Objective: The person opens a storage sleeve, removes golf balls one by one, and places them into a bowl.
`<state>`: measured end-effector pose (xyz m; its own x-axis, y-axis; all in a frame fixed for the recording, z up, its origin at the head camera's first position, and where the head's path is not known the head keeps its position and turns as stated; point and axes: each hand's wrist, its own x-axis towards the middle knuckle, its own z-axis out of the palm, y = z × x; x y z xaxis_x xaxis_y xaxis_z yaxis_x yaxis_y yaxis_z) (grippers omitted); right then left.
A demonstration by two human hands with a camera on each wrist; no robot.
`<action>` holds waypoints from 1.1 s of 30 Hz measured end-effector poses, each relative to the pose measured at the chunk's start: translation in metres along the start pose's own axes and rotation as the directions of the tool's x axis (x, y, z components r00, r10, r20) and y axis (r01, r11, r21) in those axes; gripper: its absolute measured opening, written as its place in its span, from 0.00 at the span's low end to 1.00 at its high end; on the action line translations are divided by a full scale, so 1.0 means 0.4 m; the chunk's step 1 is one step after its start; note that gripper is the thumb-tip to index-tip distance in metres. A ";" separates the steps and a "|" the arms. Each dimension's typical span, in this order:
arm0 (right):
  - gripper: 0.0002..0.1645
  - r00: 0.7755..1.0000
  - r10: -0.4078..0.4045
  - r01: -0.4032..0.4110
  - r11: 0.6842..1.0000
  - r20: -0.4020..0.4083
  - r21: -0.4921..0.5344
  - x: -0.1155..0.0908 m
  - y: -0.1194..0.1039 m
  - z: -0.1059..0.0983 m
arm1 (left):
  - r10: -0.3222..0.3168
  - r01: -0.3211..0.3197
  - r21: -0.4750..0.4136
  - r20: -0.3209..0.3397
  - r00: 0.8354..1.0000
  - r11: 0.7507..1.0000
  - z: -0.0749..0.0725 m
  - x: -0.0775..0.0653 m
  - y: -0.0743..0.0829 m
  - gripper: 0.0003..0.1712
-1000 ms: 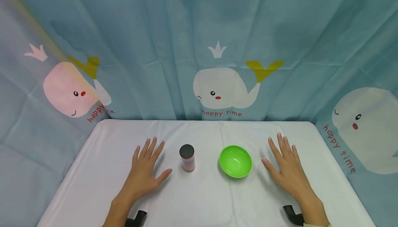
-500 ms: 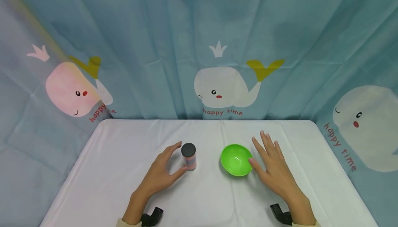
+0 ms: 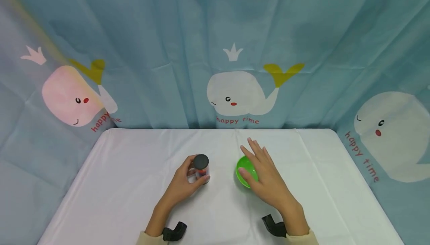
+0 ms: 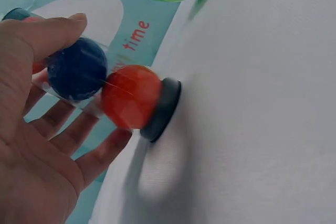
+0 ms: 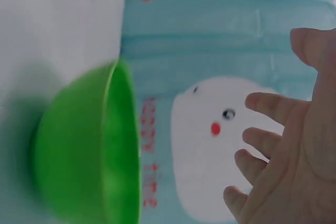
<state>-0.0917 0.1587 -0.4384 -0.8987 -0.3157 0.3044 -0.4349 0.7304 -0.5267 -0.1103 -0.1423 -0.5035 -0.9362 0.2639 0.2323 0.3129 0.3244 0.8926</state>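
My left hand (image 3: 181, 186) grips a clear cylindrical jar (image 3: 202, 168) with dark caps at both ends, thumb on the near side and fingers behind. In the left wrist view a blue ball (image 4: 77, 69) and an orange-red ball (image 4: 131, 95) show through its wall; the lower cap (image 4: 167, 106) is close over the cloth. My right hand (image 3: 268, 187) is spread over a green bowl (image 3: 247, 164), covering its right part in the head view. From the right wrist, the bowl (image 5: 79, 145) stands upright, apart from the extended fingers (image 5: 260, 140).
A white cloth covers the table (image 3: 117, 185). Behind and beside it hangs a blue curtain (image 3: 151, 99) printed with whales. A black curved piece sits at each wrist, the left piece (image 3: 175, 232) and the right piece (image 3: 274, 227).
My left hand has moved right and closed its fingers round the jar. My right hand has moved left from beside the bowl to over it, still spread.
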 end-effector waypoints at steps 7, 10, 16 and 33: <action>0.40 0.999 -0.024 0.020 0.997 0.047 0.077 0.039 -0.075 0.034 | 0.010 -0.010 -0.017 -0.025 1.000 1.000 0.011 -0.002 -0.006 0.33; 0.40 0.998 -0.034 0.027 0.992 0.057 0.125 0.043 -0.094 0.045 | 0.012 -0.012 -0.021 -0.031 0.999 1.000 0.013 -0.004 -0.006 0.33; 0.37 0.996 -0.087 0.080 0.984 0.036 0.161 0.044 -0.115 0.066 | 0.034 -0.034 0.004 -0.011 0.999 0.999 0.010 -0.013 -0.002 0.33; 0.33 0.981 -0.191 0.182 0.954 0.016 0.239 0.058 -0.141 0.080 | 0.099 -0.118 0.302 0.078 0.992 0.946 -0.045 -0.019 0.083 0.36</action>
<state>-0.0900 0.0906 -0.4271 -0.8000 -0.4589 0.3866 -0.5915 0.4946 -0.6368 -0.0958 -0.1499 -0.4689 -0.8854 0.3644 0.2886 0.4547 0.5499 0.7006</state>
